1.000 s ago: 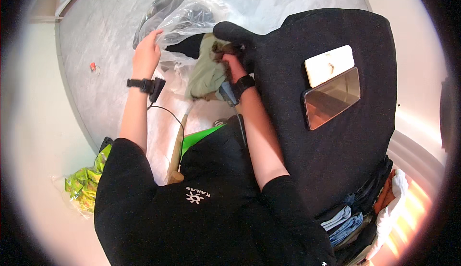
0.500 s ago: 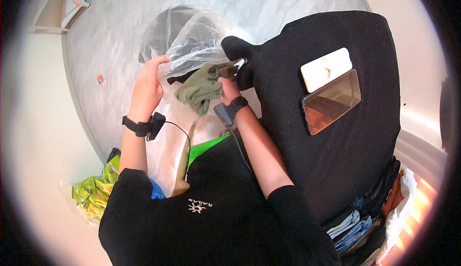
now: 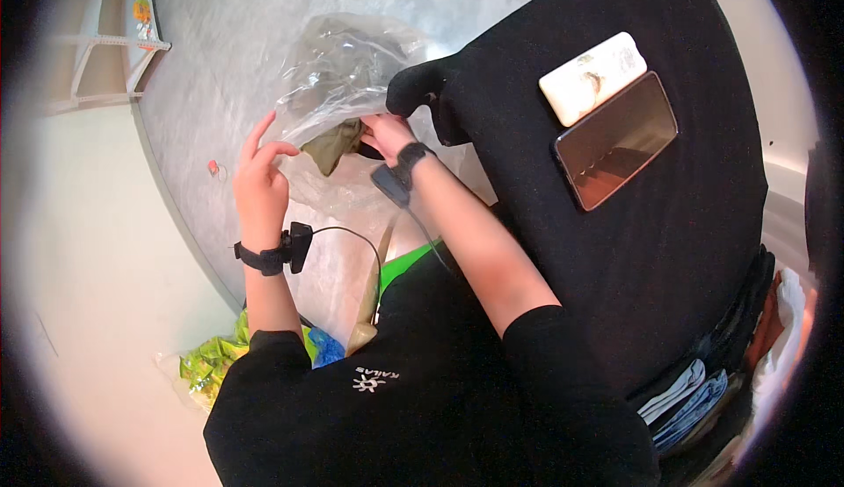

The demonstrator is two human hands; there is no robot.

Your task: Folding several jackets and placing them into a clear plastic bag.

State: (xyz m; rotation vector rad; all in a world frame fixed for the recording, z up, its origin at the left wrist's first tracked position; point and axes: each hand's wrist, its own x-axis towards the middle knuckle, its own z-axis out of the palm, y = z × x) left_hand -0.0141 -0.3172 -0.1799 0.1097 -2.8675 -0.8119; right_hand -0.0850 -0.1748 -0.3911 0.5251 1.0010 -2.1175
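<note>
A clear plastic bag lies on the grey floor in front of me, with dark and olive cloth showing through it. At its near mouth, my right hand grips a folded olive garment, partly under the plastic. A bit of black cloth shows beside those fingers, which the bag partly covers. My left hand is at the bag's left rim, thumb and forefinger spread apart. The forefinger's tip appears to touch the plastic; no grip on it shows. Both wrists wear black straps with a small cabled box.
To the right is a black cloth-covered surface bearing a white phone-shaped item and a dark-screened phone. Folded clothes are stacked at lower right. A yellow-green package lies lower left; a white shelf stands upper left.
My right hand has moved left and forward, taking the olive garment partly under the bag's plastic. My left hand's forefinger and thumb have spread apart. The whole view has shifted.
</note>
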